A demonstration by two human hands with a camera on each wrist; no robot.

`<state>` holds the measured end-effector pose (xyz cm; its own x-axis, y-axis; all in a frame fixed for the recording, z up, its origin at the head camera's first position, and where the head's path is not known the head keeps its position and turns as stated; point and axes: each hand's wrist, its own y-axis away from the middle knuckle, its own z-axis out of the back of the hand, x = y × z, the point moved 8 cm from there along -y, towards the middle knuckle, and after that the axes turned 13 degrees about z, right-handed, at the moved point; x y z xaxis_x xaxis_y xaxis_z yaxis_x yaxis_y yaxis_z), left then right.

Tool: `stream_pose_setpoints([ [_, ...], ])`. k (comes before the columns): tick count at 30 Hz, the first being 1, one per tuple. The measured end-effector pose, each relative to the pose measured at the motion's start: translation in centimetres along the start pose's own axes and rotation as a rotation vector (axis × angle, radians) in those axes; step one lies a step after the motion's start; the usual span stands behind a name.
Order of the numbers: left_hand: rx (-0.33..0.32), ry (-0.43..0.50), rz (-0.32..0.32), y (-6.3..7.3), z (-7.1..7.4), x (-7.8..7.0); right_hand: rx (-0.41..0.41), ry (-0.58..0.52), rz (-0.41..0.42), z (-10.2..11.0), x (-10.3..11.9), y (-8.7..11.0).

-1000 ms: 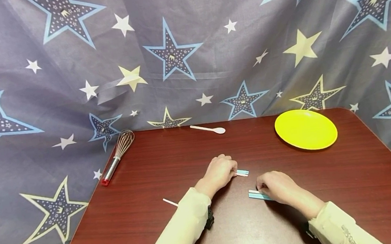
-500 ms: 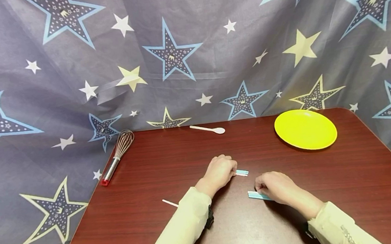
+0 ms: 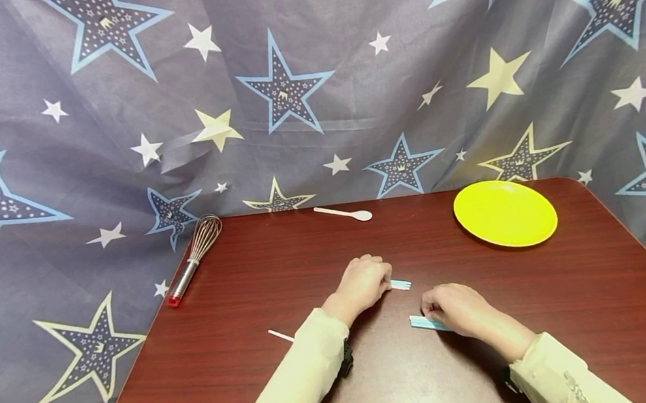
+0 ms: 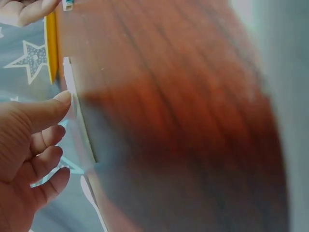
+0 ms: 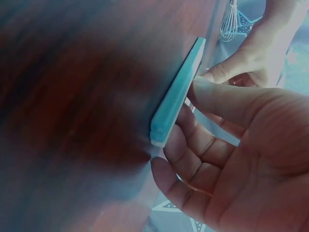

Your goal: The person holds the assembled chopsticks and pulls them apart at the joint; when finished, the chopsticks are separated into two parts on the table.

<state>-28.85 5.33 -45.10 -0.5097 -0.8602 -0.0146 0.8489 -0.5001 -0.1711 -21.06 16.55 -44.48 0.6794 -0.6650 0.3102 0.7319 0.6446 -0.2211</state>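
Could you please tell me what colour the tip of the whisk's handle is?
The handle tip is red, and shows best in the head view.

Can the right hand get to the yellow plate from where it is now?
Probably yes: in the head view nothing stands between the right hand and the yellow plate. It pinches a blue-and-white piece, though, so it may need to let go first.

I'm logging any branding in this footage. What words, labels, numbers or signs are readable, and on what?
No words or numbers are readable.
Right sleeve: dark lettering, too small and blurred to read.
Backdrop cloth: crown-like signs, no words visible.
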Motion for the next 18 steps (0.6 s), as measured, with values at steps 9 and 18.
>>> stream_pose_setpoints([
  [9, 0.086, 0.118, 0.048, 1.0, 1.3, 1.8, -0.015, 0.044, -0.042, 0.4, -0.1, -0.1],
  [18, 0.159, 0.295, 0.09, 3.6, 2.1, 5.1, -0.077, 0.047, -0.047, 1.3, 0.4, -0.4],
])
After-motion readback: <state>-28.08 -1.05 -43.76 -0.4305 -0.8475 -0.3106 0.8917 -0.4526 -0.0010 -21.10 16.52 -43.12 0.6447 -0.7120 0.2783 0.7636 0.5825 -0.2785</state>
